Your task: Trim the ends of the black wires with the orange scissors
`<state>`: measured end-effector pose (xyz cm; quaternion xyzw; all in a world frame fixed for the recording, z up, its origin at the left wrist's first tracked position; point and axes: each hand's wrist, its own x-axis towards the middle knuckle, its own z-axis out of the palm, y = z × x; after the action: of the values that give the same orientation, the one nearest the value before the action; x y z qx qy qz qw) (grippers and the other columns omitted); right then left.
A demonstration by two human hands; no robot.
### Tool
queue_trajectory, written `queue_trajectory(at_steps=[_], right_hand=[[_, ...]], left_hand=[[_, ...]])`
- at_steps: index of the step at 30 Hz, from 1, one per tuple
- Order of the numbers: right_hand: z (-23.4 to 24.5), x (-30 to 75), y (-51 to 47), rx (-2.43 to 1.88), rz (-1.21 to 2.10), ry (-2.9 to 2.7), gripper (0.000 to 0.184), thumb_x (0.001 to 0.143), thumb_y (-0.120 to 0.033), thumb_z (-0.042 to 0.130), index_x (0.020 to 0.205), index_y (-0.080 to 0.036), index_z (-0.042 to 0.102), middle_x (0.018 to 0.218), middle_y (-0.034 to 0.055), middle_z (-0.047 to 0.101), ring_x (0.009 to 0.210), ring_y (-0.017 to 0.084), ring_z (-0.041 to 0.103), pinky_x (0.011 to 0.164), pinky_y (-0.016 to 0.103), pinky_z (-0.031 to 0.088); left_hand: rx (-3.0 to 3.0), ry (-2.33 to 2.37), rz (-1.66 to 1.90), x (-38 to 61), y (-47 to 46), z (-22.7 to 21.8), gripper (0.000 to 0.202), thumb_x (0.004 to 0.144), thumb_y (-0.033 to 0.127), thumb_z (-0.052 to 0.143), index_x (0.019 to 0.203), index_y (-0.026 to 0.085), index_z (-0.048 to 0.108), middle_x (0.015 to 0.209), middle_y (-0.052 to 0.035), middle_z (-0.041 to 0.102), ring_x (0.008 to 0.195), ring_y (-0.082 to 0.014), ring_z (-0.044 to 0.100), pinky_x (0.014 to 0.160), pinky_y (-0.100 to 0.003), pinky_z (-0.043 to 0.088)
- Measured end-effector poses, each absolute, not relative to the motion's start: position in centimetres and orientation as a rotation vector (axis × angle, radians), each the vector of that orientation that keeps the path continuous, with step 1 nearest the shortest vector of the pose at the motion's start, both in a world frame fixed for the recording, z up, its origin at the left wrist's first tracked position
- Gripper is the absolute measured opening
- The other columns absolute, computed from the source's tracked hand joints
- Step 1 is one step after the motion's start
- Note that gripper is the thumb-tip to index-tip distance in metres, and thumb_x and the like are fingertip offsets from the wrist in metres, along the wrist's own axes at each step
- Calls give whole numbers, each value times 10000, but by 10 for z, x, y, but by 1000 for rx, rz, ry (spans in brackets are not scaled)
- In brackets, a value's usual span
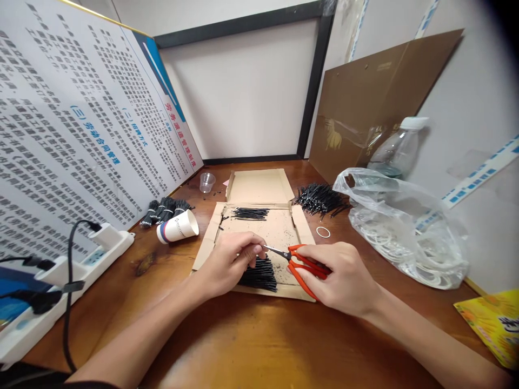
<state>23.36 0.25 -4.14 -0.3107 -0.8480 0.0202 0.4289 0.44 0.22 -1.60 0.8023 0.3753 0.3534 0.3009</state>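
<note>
My right hand is closed around red-handled scissors, their thin blades pointing left. The blade tips meet the fingertips of my left hand, which is pinched shut on something I cannot make out. Just under that hand lies a bundle of short black wires on a flattened cardboard box. A second small row of black wires lies farther back on the cardboard.
A pile of black wires, a rubber band and a clear plastic bag sit right. A tipped paper cup, banded wire bundles, a small clear cup and a power strip sit left.
</note>
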Motion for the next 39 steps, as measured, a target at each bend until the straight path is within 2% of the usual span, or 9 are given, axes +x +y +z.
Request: queue_trajectory(at_steps=[7, 13, 21, 27, 35, 39], right_hand=[[-41, 233, 2, -761, 50, -2115, 177, 832, -188, 578, 808, -75, 713, 611, 37, 678, 431, 98, 515, 445, 252, 346], [-42, 233, 2, -758, 53, -2125, 199, 845, -202, 576, 801, -70, 718, 549, 6, 624, 406, 85, 439, 447, 256, 349], [-41, 233, 2, -760, 41, -2108, 201, 875, -180, 556, 796, -94, 720, 510, -29, 563, 412, 72, 411, 458, 236, 346], [-42, 234, 2, -764, 58, -2091, 163, 851, -200, 591, 798, -99, 707, 572, 0, 642, 423, 78, 462, 466, 232, 369], [-41, 232, 0, -753, 86, -2094, 144, 828, -204, 595, 811, -98, 690, 583, 6, 637, 427, 77, 427, 462, 223, 359], [-40, 232, 0, -762, 55, -2109, 163, 849, -200, 567, 813, -105, 694, 530, -17, 574, 425, 81, 382, 461, 230, 337]], left_hand=[[2152, 999, 910, 3, 3, -18, 222, 985, 165, 428, 878, 129, 620, 766, -24, 648, 579, -73, 524, 566, -200, 452], [2182, 985, 891, 3, 2, -19, 227, 989, 164, 419, 877, 135, 614, 768, -20, 636, 598, -77, 517, 582, -204, 448], [2183, 981, 878, 3, 2, -17, 243, 992, 168, 410, 857, 140, 611, 756, -18, 613, 614, -86, 508, 588, -211, 446], [2098, 975, 945, 4, 2, -18, 211, 980, 182, 427, 866, 142, 599, 759, -24, 616, 577, -81, 512, 537, -202, 456], [1980, 972, 1016, 5, 2, -21, 142, 955, 215, 490, 893, 134, 589, 689, -10, 587, 533, -83, 536, 476, -194, 471], [1948, 987, 1009, 5, 2, -20, 126, 941, 214, 516, 879, 130, 587, 647, -4, 575, 524, -85, 537, 478, -196, 482]])
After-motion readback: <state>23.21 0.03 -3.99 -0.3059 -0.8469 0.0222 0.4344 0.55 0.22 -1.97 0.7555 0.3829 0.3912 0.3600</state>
